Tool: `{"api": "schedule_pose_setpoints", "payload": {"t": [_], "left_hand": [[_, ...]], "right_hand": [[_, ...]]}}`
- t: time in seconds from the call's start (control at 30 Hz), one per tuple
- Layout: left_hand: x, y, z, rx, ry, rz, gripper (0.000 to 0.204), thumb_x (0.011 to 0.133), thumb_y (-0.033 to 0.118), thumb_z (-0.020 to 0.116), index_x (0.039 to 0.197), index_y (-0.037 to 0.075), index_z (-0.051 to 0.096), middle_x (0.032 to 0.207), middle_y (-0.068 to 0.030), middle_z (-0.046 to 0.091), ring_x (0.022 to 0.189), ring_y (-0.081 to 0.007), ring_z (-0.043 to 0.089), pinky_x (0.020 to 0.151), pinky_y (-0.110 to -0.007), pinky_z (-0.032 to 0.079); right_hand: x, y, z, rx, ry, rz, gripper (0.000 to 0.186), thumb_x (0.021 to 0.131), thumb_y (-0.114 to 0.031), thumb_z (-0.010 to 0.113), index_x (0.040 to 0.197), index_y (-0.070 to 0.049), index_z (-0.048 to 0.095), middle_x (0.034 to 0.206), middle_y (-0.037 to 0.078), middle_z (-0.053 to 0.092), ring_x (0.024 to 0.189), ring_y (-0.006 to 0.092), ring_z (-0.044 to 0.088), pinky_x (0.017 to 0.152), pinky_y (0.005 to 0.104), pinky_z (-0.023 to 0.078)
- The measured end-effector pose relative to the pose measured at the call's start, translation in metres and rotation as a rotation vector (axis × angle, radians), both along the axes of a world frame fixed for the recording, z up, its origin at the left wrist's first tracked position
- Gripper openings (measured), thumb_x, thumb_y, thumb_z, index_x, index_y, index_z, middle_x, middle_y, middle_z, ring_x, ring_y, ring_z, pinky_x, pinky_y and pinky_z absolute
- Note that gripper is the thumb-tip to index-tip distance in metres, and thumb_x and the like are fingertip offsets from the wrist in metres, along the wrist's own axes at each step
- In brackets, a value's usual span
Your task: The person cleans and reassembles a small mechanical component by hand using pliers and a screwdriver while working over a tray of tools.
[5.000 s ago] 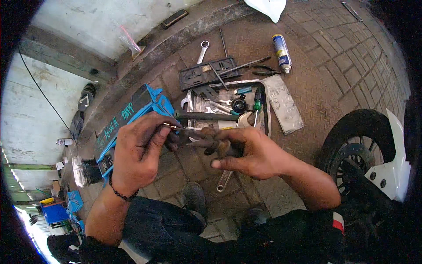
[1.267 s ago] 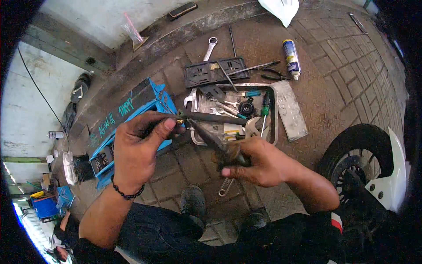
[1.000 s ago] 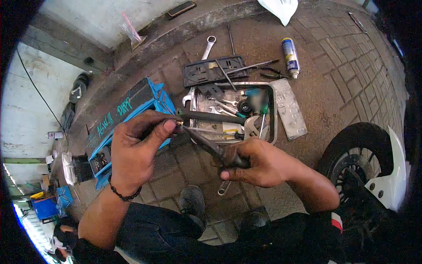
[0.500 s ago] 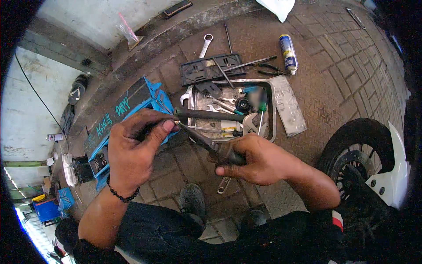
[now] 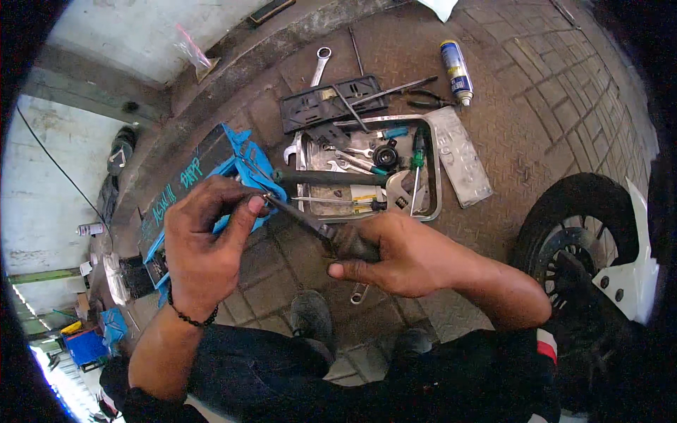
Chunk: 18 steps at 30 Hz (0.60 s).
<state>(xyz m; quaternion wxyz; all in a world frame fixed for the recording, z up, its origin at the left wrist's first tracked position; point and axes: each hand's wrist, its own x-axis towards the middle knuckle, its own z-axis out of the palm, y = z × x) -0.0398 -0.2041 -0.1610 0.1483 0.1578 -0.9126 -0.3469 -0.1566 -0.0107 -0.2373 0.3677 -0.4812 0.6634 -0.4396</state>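
My right hand [image 5: 402,257] is closed around the thick handle of a dark tapered tool [image 5: 303,217], whose kind I cannot make out. Its narrow end slants up and left to my left hand [image 5: 208,243], meeting the fingertips there. Thumb and forefinger of that hand are pinched together on something too small to name. Just beyond both hands stands a metal tray [image 5: 436,187] with tools in it. Across it lies a dark rod-like handle [image 5: 331,178], beside an adjustable wrench [image 5: 396,189] and a green-handled screwdriver [image 5: 418,151].
A black and blue box [image 5: 176,194] sits on the left. Behind the tray are a black plastic panel [image 5: 296,113], a combination wrench [image 5: 321,67] and pliers [image 5: 423,100]. A spray can [image 5: 457,70] lies far right. At right is a wheel [image 5: 532,225]; a wrench [image 5: 358,294] lies near my feet.
Both hands have shifted slightly left together, with the tapered tool still meeting my left fingertips. The whole view has moved a little. Both grips look the same.
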Motion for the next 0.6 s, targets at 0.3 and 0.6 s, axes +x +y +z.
{"api": "schedule_pose_setpoints", "payload": {"t": [0.3, 0.6], "left_hand": [[0.001, 0.004, 0.003, -0.270, 0.061, -0.107, 0.011, 0.076, -0.002, 0.065, 0.086, 0.002, 0.066, 0.084, -0.0121, 0.064, 0.077, -0.0224, 0.063, 0.068, -0.030, 0.048], [0.010, 0.000, 0.003, -0.427, 0.008, -0.196, 0.024, 0.075, -0.002, 0.064, 0.098, 0.006, 0.064, 0.090, -0.0124, 0.064, 0.083, -0.0258, 0.063, 0.074, -0.034, 0.049]], "right_hand": [[-0.007, 0.006, 0.008, 0.060, -0.251, 0.048, 0.051, 0.085, -0.043, 0.060, 0.071, 0.006, 0.056, 0.060, 0.023, 0.054, 0.060, 0.0354, 0.057, 0.059, 0.0447, 0.044], [-0.014, 0.009, 0.026, 0.172, -0.214, 0.087, 0.053, 0.085, -0.044, 0.059, 0.070, 0.007, 0.056, 0.060, 0.024, 0.054, 0.059, 0.0344, 0.058, 0.060, 0.0455, 0.045]]}}
